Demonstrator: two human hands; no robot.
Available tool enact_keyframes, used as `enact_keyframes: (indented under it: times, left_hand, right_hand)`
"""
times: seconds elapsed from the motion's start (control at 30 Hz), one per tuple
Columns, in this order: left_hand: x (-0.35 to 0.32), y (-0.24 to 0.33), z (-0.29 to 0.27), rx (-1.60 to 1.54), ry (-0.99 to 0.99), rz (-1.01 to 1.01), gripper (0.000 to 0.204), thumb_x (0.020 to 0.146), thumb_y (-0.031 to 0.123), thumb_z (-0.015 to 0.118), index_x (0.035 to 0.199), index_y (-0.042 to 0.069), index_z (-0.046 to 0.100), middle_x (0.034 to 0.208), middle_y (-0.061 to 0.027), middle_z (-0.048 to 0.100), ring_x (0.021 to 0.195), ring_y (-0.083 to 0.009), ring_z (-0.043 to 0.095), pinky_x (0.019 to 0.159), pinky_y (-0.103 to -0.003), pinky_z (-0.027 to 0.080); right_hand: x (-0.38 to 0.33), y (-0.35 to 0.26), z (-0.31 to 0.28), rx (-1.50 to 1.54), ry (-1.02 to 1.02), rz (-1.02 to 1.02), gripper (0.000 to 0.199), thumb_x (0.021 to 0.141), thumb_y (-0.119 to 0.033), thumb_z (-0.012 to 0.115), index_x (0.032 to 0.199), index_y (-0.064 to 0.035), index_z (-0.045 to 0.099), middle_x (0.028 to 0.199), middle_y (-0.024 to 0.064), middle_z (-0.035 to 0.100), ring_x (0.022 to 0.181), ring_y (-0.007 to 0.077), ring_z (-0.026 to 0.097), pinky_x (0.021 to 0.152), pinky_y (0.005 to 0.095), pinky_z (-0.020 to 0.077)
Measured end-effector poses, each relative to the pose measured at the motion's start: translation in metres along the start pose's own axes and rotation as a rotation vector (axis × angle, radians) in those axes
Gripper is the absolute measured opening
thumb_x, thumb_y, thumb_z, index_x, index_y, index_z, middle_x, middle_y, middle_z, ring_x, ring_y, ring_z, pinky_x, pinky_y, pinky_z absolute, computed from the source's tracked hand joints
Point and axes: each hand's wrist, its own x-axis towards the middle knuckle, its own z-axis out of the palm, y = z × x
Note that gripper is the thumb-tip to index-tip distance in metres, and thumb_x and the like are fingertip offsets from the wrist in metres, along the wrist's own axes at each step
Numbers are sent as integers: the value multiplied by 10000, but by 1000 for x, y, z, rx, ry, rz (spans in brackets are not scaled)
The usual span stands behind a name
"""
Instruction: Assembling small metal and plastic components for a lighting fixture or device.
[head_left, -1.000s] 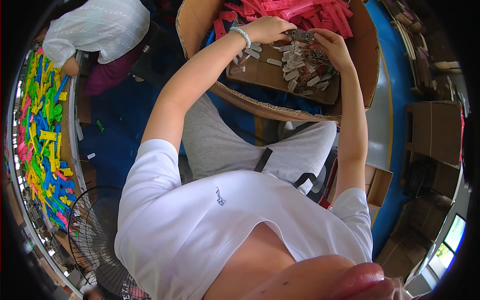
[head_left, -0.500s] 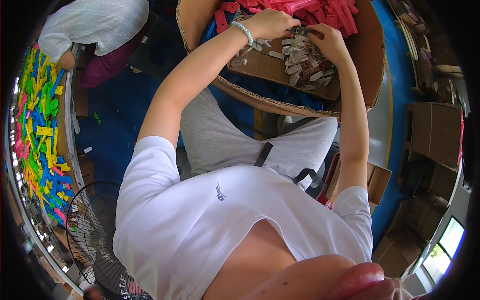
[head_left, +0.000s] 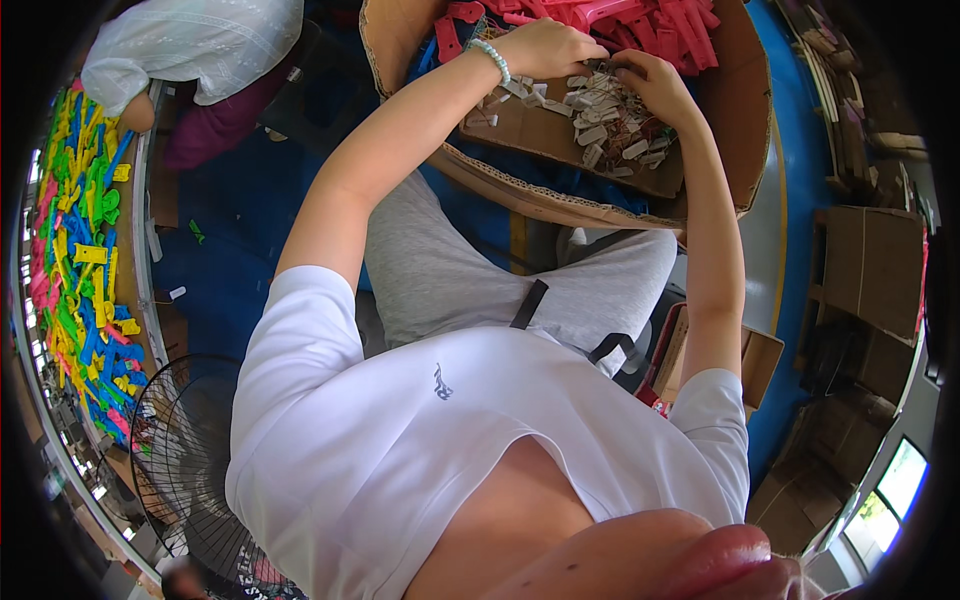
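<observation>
Over the cardboard box, my left hand [head_left: 552, 48], with a pale bead bracelet at its wrist, has its fingers curled together. Close by on the right, my right hand [head_left: 655, 84] is bent in a pinch, its fingertips near those of the left. Anything in either hand is too hidden or small to make out. Beneath them a heap of small white plastic pieces with thin wires [head_left: 608, 128] lies on a brown cardboard sheet [head_left: 540, 128]. Pink plastic parts [head_left: 668, 28] are piled just beyond my hands.
The large cardboard box [head_left: 560, 200] stands before my knees. On the left, a table carries many coloured plastic parts [head_left: 90, 254], and a black fan [head_left: 185, 455] stands nearby. Another person's white sleeve [head_left: 205, 45] shows at upper left. Cardboard boxes [head_left: 870, 265] line the right.
The small dark grey piece between my hands is no longer visible. My hands stay over the heap, fingertips slightly moved. The view has shifted a little.
</observation>
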Motion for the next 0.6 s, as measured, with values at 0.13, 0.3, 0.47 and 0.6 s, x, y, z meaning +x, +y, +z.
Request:
enact_keyframes:
  times: [0.13,0.3,0.47,0.6]
  left_hand:
    - [1,-4,2,-92,-7,6,381,857,341,621,1182,143,604,1021,-60,672,897,-271,658,721,-403,538]
    - [2,-6,4,-117,36,1,383,853,339,628,1181,143,609,1008,-72,668,922,-264,648,724,-395,536]
    - [-5,-9,5,-21,28,-24,382,847,328,635,1181,144,608,957,-78,664,891,-266,651,715,-389,536]
    - [-2,-1,5,13,32,-2,344,836,329,645,1105,118,609,927,-76,661,853,-268,657,692,-380,535]
  right_hand:
    - [5,15,4,206,-31,-48,247,830,-20,600,1075,-24,627,818,80,620,729,141,579,710,289,473]
    - [4,39,-11,330,-85,-2,272,851,-36,598,1122,-36,626,941,65,626,811,148,594,779,278,475]
    - [-2,24,-8,-265,239,-66,299,875,-103,616,1164,-28,629,900,43,656,788,123,611,719,261,497]
    - [1,-5,0,363,-83,150,252,890,-126,621,1104,4,649,814,56,659,731,109,614,693,254,505]
